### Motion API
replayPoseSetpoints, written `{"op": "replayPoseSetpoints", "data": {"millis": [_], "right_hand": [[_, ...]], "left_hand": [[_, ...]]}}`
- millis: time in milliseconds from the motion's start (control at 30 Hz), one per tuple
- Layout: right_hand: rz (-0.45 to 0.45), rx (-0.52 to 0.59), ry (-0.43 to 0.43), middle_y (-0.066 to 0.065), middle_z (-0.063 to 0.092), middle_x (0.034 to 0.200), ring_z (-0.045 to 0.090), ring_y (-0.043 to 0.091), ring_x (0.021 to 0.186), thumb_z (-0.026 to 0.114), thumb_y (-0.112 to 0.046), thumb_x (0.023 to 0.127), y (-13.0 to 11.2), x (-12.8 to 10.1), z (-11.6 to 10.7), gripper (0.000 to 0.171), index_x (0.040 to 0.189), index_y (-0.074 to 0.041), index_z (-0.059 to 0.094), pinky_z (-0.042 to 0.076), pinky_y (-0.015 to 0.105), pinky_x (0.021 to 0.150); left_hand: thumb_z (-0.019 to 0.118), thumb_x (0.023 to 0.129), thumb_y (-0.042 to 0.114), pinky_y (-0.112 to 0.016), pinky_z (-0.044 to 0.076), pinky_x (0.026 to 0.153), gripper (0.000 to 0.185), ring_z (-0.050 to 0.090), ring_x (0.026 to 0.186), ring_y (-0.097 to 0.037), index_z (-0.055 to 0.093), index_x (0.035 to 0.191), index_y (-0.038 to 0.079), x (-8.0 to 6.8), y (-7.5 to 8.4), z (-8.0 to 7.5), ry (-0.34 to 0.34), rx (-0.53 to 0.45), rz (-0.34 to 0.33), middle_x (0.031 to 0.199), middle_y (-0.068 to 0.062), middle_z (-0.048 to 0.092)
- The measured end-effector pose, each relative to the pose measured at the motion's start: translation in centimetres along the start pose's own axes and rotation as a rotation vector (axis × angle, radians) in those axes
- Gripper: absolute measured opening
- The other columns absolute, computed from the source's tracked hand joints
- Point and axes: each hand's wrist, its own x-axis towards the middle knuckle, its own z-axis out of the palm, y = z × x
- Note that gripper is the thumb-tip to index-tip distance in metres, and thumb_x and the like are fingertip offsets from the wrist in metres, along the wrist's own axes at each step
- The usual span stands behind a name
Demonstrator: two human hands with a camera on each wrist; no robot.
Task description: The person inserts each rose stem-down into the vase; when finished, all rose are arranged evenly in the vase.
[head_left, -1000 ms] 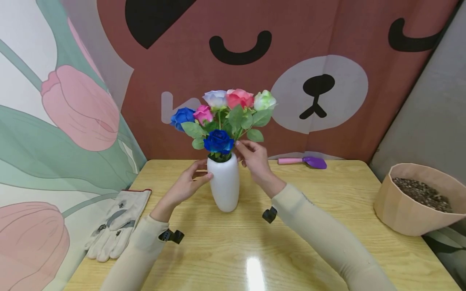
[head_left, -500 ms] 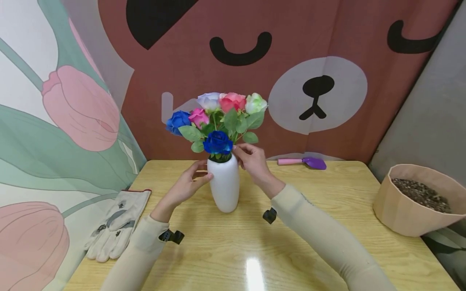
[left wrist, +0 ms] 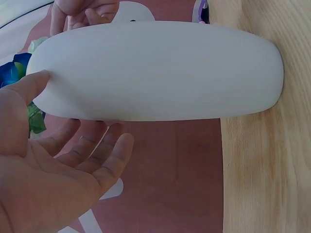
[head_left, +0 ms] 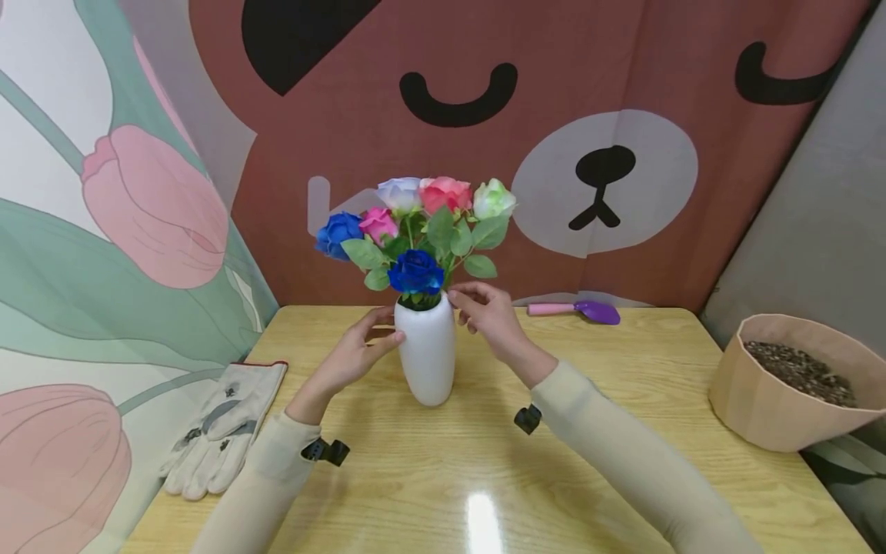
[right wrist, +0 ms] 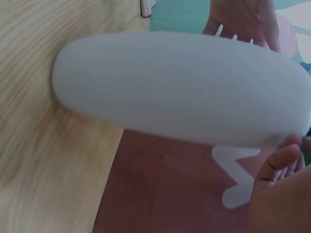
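Observation:
A white vase (head_left: 428,354) stands upright on the table, filled with several artificial roses. Two are blue, one of them a dark blue rose (head_left: 416,271) low at the front; pink, lilac-white, coral and green-white (head_left: 494,199) ones fan out behind. My left hand (head_left: 351,350) holds the vase's upper left side, thumb on the front and fingers reaching behind. In the left wrist view the thumb (left wrist: 35,83) presses near the mouth. My right hand (head_left: 493,317) is at the right of the rim, fingers loosely bent, fingertips right at the edge, no stem between them.
A pair of work gloves (head_left: 228,427) lies at the table's left edge. At the back right is a purple trowel (head_left: 597,312) with a pink handle. On the right stands a tan pot (head_left: 782,408) of dark soil. A printed curtain (head_left: 554,46) hangs behind.
The bouquet first shifted left, then the green-white rose settled slightly back to the right. My right hand has let go near the stems and lowered to the rim. The left hand stays put.

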Motion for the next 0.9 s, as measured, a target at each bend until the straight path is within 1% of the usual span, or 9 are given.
{"op": "replayPoseSetpoints", "data": {"millis": [100, 233, 333, 433, 600, 800, 900], "right_hand": [[0.004, -0.045, -0.02, 0.005, 0.068, 0.102, 0.062, 0.015, 0.071, 0.066, -0.03, 0.098, 0.1, -0.3, -0.9, 0.031, 0.12, -0.009, 0.068, 0.048, 0.025, 0.057], [0.005, -0.11, -0.05, 0.013, 0.068, 0.112, 0.066, 0.015, 0.076, 0.064, -0.032, 0.099, 0.3, -0.6, -2.3, 0.032, 0.122, -0.01, 0.067, 0.05, 0.026, 0.059], [-0.01, -0.162, -0.058, 0.017, 0.067, 0.116, 0.068, 0.016, 0.08, 0.063, -0.034, 0.099, 0.4, -0.7, -3.4, 0.033, 0.121, -0.01, 0.068, 0.052, 0.027, 0.061], [-0.029, -0.209, -0.063, 0.019, 0.067, 0.118, 0.069, 0.019, 0.085, 0.061, -0.034, 0.1, 0.4, -0.9, -4.5, 0.033, 0.12, -0.009, 0.068, 0.053, 0.029, 0.064], [-0.048, -0.285, -0.061, 0.018, 0.067, 0.117, 0.07, 0.019, 0.089, 0.059, -0.033, 0.101, 0.5, -1.2, -6.2, 0.031, 0.118, -0.009, 0.068, 0.056, 0.032, 0.068], [-0.054, -0.353, -0.059, 0.016, 0.067, 0.117, 0.069, 0.017, 0.091, 0.058, -0.032, 0.102, 0.4, -1.9, -8.2, 0.029, 0.12, -0.011, 0.067, 0.057, 0.033, 0.07], [-0.054, -0.392, -0.049, 0.013, 0.069, 0.117, 0.069, 0.018, 0.093, 0.058, -0.032, 0.101, 0.1, -2.4, -9.1, 0.03, 0.121, -0.011, 0.067, 0.058, 0.035, 0.072]], "left_hand": [[0.06, 0.099, 0.044, -0.055, 0.049, 0.103, 0.057, 0.052, 0.133, -0.038, 0.044, 0.148, 0.019, -0.1, 0.0, -0.2, 0.016, 0.038, 0.008, 0.145, -0.012, 0.052], [0.058, 0.101, 0.042, -0.056, 0.047, 0.105, 0.051, 0.052, 0.133, -0.037, 0.052, 0.144, 0.015, -0.2, 0.0, -0.7, 0.05, 0.11, 0.04, 0.143, -0.012, 0.055], [0.056, 0.102, 0.039, -0.055, 0.048, 0.104, 0.045, 0.057, 0.128, -0.034, 0.057, 0.139, 0.013, -0.3, 0.0, -1.2, 0.079, 0.169, 0.057, 0.139, -0.013, 0.06], [0.056, 0.103, 0.037, -0.053, 0.052, 0.101, 0.04, 0.063, 0.12, -0.031, 0.062, 0.134, 0.012, -0.4, -0.1, -1.6, 0.111, 0.226, 0.059, 0.133, -0.012, 0.064], [0.056, 0.103, 0.031, -0.053, 0.052, 0.098, 0.036, 0.064, 0.116, -0.032, 0.065, 0.131, 0.009, -0.6, -0.5, -2.4, 0.157, 0.334, 0.079, 0.127, -0.014, 0.066], [0.056, 0.103, 0.03, -0.055, 0.051, 0.097, 0.037, 0.063, 0.115, -0.034, 0.064, 0.132, 0.008, -1.1, -0.3, -3.3, 0.199, 0.467, 0.058, 0.128, -0.016, 0.065], [0.056, 0.103, 0.03, -0.056, 0.051, 0.095, 0.037, 0.063, 0.115, -0.036, 0.064, 0.131, 0.006, -1.4, -0.2, -3.7, 0.225, 0.544, 0.066, 0.127, -0.018, 0.066]]}}
